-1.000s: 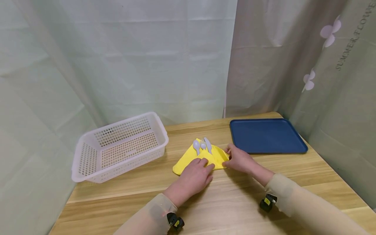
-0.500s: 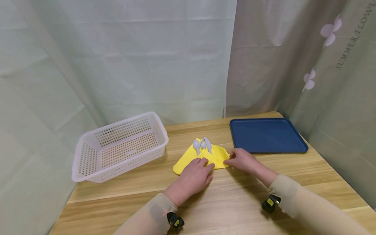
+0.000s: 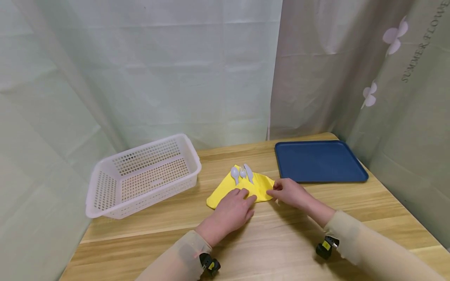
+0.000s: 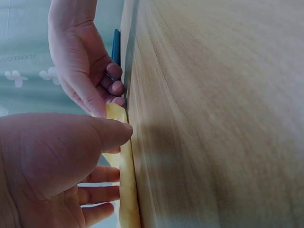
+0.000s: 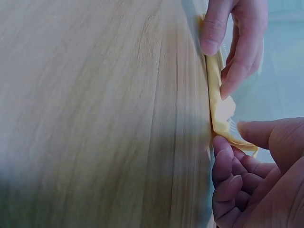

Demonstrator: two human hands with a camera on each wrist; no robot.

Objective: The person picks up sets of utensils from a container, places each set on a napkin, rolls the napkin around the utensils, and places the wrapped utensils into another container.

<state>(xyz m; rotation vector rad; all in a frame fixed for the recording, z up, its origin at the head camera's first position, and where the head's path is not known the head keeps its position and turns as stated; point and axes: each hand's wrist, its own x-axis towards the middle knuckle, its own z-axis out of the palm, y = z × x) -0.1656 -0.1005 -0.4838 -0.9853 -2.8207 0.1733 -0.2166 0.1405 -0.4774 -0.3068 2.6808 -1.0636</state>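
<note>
A yellow cloth napkin (image 3: 225,192) lies folded on the table, its lower part turned up over the handles of a spoon (image 3: 234,174), a fork (image 3: 243,171) and a knife (image 3: 249,173). Their pale grey heads stick out at the top of the fold. My left hand (image 3: 232,210) rests on the napkin's front edge, fingers extended over the fold. At the right corner, my right hand (image 3: 290,192) pinches the cloth. In the right wrist view, its thumb (image 5: 256,132) is above the napkin's edge and the curled fingers (image 5: 228,183) are below.
A white perforated plastic basket (image 3: 144,201) stands at the left of the wooden table (image 3: 267,242). Toward the back right lies a flat blue tray (image 3: 318,162), just beyond my right hand. Pale curtains (image 3: 168,78) hang around the table's back and sides.
The napkin's right corner, raised and creased a second ago, now lies flatter. My right hand's fingers have come down along that corner. My left hand and the cutlery have kept their places.
</note>
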